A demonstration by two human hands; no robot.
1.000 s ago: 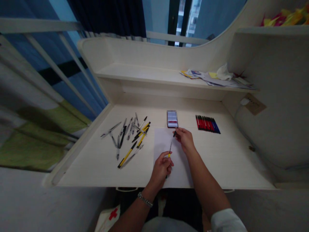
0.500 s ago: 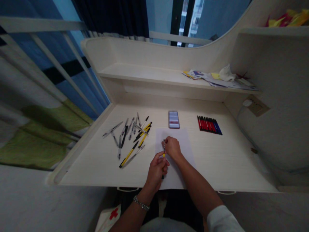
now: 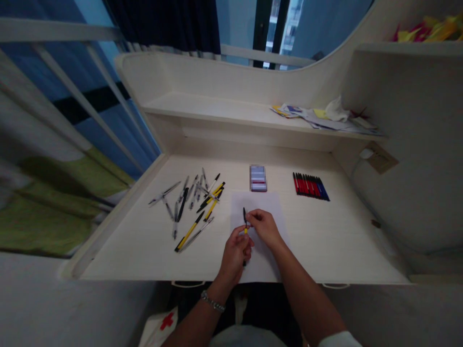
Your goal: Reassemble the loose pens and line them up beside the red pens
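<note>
Centrally — yellow pen clasped in left hand, black piece at its far end, pinched by right hand

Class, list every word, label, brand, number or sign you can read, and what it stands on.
No words or numbers are readable.
Red cross sign: on a white item, lower left.
Dark-edged rectangular phone: screen blurred.
Loose, coloured papers on the white shelf: too blurred.
Slim yellow-and-black pen in the left hand: too small.

Red cross on white item
</note>
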